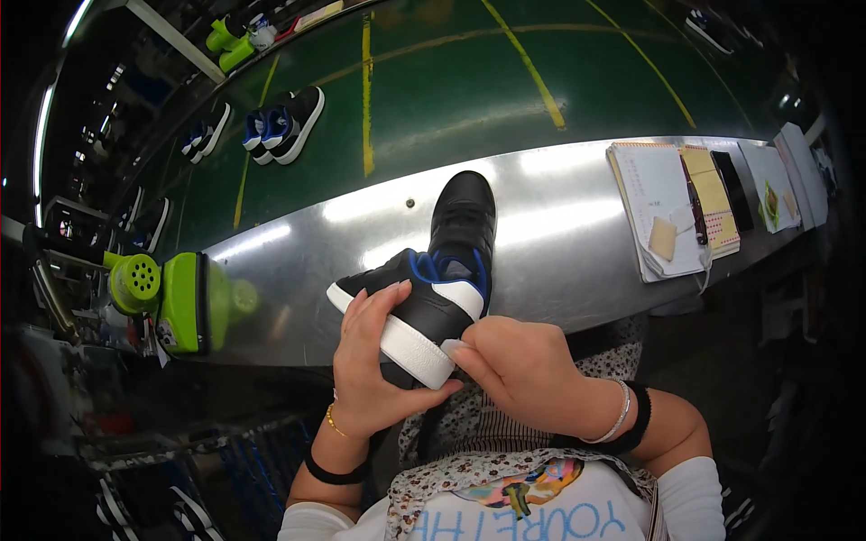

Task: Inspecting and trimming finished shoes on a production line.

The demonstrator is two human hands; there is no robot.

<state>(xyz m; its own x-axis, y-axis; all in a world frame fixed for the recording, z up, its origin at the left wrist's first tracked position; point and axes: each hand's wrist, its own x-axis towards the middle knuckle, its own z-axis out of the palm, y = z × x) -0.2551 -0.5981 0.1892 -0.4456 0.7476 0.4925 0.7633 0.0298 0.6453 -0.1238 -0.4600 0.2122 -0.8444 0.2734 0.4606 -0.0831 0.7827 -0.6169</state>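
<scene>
My left hand (363,379) is wrapped round a black sneaker (422,317) with a white sole, white heel patch and blue lining. The sneaker lies tilted on its side, its toe toward the left and its heel toward me. My right hand (528,362) is closed, thumb and finger pinching a small whitish piece (452,346) against the sole at the heel. The kind of that piece is hard to make out. Just beyond, a second black sneaker (464,203) stands on the metal table, toe pointing away; the held sneaker hides part of its heel.
A bright green device (185,302) stands on the table's left end. At right lie a notebook (654,194) with a tan block (662,238), a pen (696,216) and a dark phone-like slab (731,189). Sneakers (287,126) sit on the green, yellow-striped belt (433,81) beyond.
</scene>
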